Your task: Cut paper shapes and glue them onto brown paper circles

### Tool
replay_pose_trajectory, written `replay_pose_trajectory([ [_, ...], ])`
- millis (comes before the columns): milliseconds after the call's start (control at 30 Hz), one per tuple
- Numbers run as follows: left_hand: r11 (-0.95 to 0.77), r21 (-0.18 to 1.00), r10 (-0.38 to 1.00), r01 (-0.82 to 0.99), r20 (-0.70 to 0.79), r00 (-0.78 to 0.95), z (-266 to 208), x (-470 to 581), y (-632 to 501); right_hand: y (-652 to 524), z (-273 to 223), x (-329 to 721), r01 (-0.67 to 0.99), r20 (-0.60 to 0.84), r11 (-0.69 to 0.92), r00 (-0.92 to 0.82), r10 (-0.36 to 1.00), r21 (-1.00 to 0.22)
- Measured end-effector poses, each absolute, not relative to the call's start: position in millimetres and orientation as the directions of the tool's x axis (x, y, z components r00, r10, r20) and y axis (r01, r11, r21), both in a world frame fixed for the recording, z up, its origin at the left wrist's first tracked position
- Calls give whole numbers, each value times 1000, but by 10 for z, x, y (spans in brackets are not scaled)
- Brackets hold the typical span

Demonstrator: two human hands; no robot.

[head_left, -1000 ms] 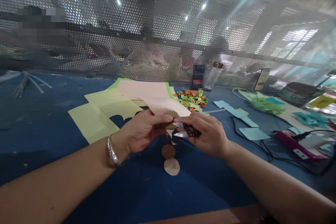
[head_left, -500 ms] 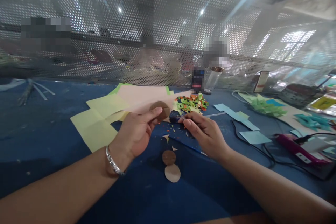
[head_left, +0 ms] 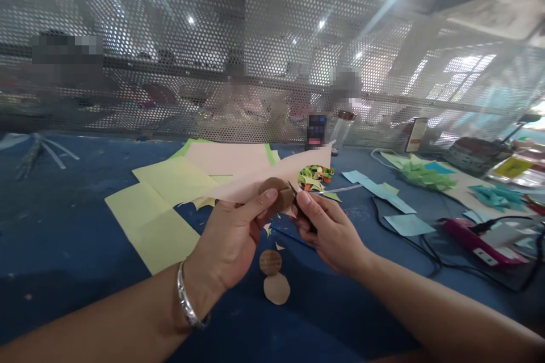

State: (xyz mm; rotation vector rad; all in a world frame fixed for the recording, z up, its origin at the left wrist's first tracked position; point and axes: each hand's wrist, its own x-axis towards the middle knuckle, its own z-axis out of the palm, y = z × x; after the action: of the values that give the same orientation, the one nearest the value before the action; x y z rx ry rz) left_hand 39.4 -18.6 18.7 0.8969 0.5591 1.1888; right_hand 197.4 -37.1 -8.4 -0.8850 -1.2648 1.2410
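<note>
My left hand (head_left: 238, 235), with a silver bangle at the wrist, pinches a brown disc (head_left: 272, 186) against a pale pink paper sheet (head_left: 251, 173). The sheet is lifted and has a curved cut edge at its right. Dark-handled scissors (head_left: 293, 191) are gripped in my right hand (head_left: 327, 224), blades up at the paper beside the disc. Below the hands, a brown disc (head_left: 270, 262) and a pale round paper piece (head_left: 276, 288) lie on the blue table, edges touching. A blue thin stick (head_left: 292, 236) lies partly behind my right hand.
Yellow sheets (head_left: 149, 224) spread at the left. Green and orange paper scraps (head_left: 314, 174) pile behind the hands. Light blue slips (head_left: 409, 224), black cables (head_left: 378, 221) and a magenta power strip (head_left: 477, 244) lie right. A perforated metal screen (head_left: 187, 96) borders the back.
My right hand has turned and brought the scissors left to the paper's edge by the disc. My left hand has shifted slightly right and down, and the pink sheet's right end is raised.
</note>
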Motion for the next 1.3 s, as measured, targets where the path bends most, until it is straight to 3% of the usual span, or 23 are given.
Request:
replay_pose_trajectory([
  [633, 72, 823, 925, -563, 155, 346, 197, 404, -232, -403, -75, 1950, -244, 232, 207, -80, 969, -947],
  [1300, -89, 880, 897, -467, 275, 347, 185, 358, -178, -385, -92, 2112, 55, 235, 240, -83, 968, -969],
])
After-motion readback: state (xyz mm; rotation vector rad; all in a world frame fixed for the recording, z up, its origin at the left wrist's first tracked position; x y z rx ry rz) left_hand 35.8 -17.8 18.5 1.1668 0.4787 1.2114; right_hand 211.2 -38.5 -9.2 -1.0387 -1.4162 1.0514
